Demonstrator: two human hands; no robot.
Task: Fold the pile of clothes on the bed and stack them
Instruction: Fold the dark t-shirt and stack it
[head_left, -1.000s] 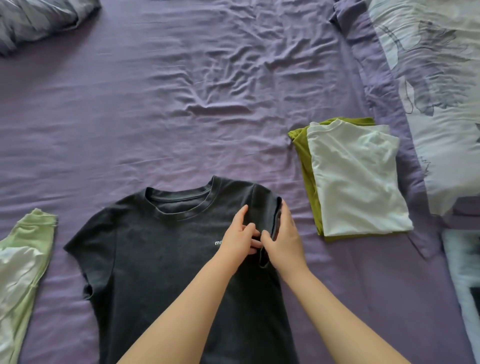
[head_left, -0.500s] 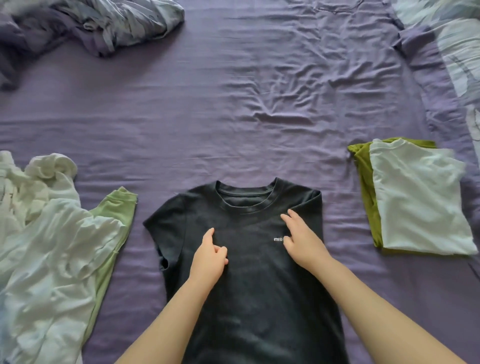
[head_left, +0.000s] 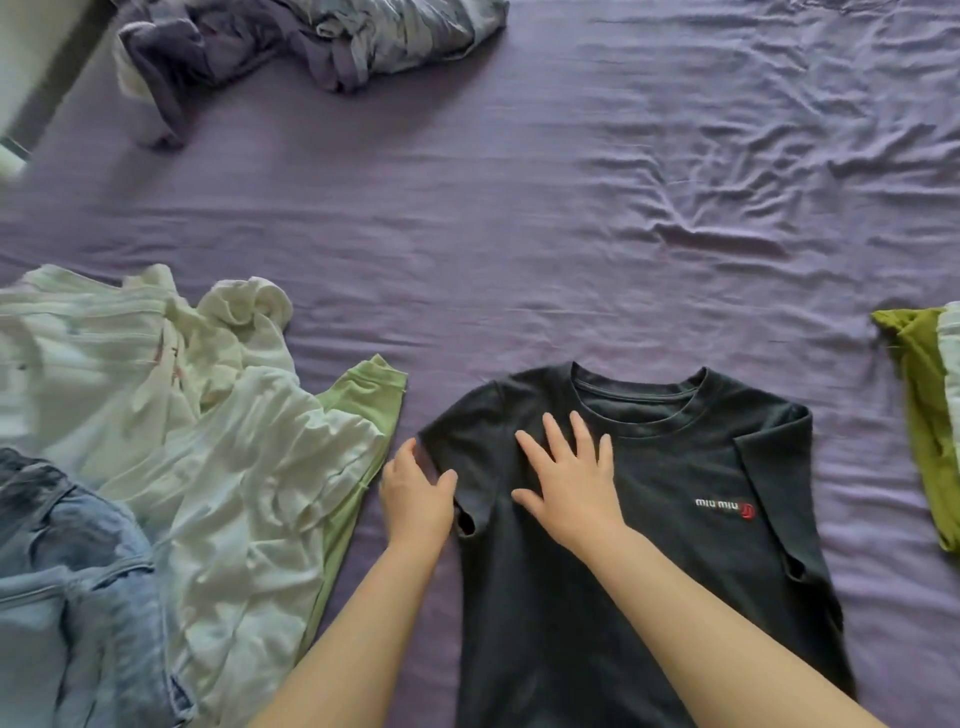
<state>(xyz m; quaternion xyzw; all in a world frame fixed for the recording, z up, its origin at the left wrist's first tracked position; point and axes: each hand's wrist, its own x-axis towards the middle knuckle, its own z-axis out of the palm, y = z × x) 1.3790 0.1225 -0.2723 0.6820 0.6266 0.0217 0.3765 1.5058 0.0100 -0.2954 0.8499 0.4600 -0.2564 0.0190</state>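
Dark grey T-shirt (head_left: 649, 545) lies flat, front up, on the purple bed (head_left: 467, 234), one sleeve folded in over the chest. Right hand (head_left: 569, 480) presses flat on the shirt below the collar, fingers (head_left: 553, 434) spread wide. Left hand (head_left: 415, 493) sits at the other sleeve edge, thumb touching the hem; its remaining fingers are unclear. Small white chest print reads "miu miu" beside a red mark. Beyond that sleeve lies the unfolded pile (head_left: 182, 467): white tops, a light green piece, jeans.

Purple sheet (head_left: 519, 218); crumpled duvet (head_left: 311, 36) at far edge
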